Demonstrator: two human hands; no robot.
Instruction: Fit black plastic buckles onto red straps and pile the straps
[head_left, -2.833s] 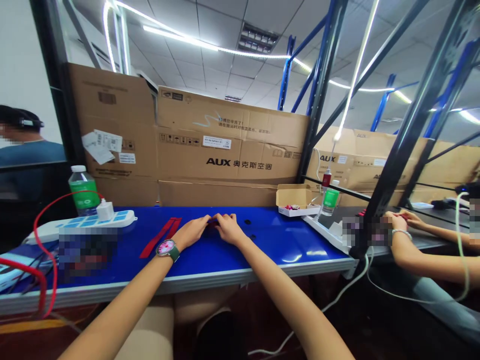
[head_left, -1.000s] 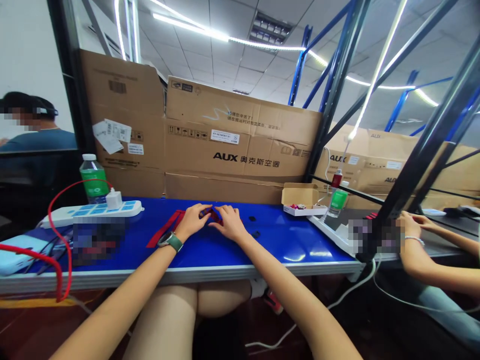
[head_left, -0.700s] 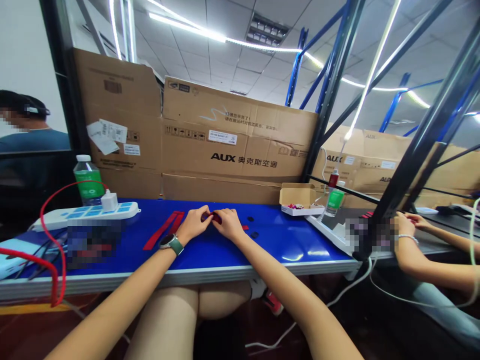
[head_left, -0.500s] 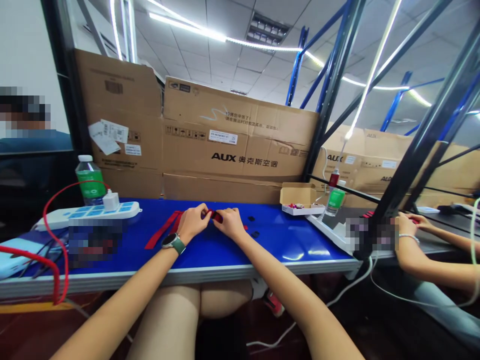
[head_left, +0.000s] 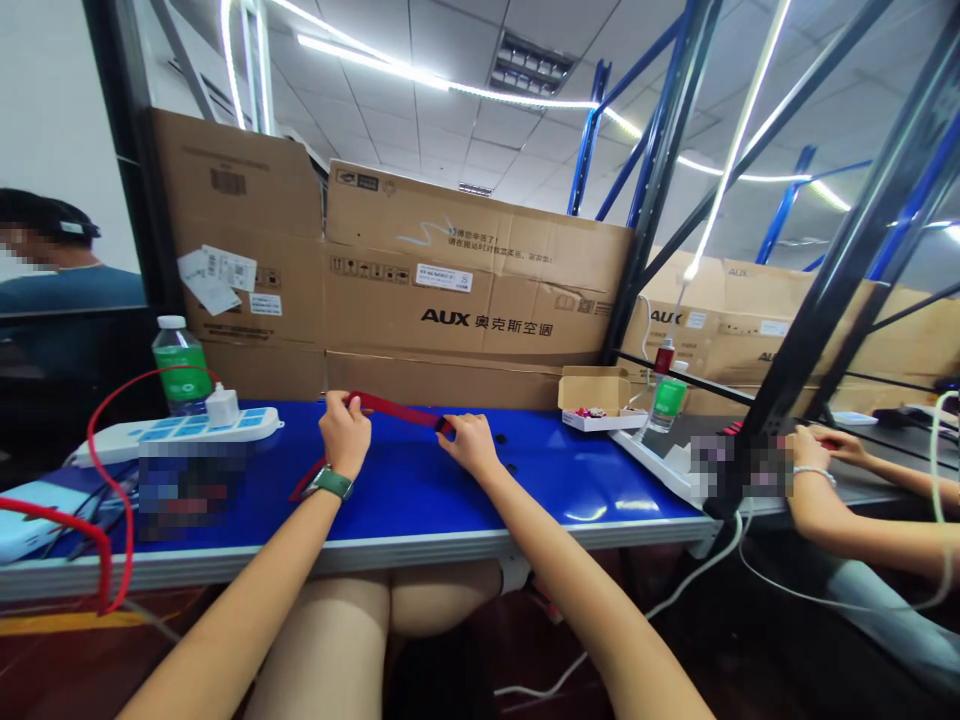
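Observation:
My left hand [head_left: 344, 432], with a watch on its wrist, is closed on one end of a red strap [head_left: 397, 409] and holds it a little above the blue table [head_left: 420, 500]. The other end sits pinched in my right hand [head_left: 469, 441], lower and nearer the table top. Between the two hands the strap runs stretched and slanting down to the right. More red strap [head_left: 304, 484] lies flat on the table below my left wrist. Two small black pieces [head_left: 504, 453] rest on the table just right of my right hand.
Cardboard boxes [head_left: 450, 290] wall the table's far side. A green bottle [head_left: 180, 366], a power strip [head_left: 172, 432] with a charger and a red cable [head_left: 112, 490] are at the left. A small open box [head_left: 592, 400] and another bottle [head_left: 664, 395] stand at the right. A co-worker's hands [head_left: 814, 450] work beyond the black post [head_left: 817, 330].
My hands were close together over a small red piece on the table. They have moved apart, the left one up and leftward, and the red strap is now drawn out between them.

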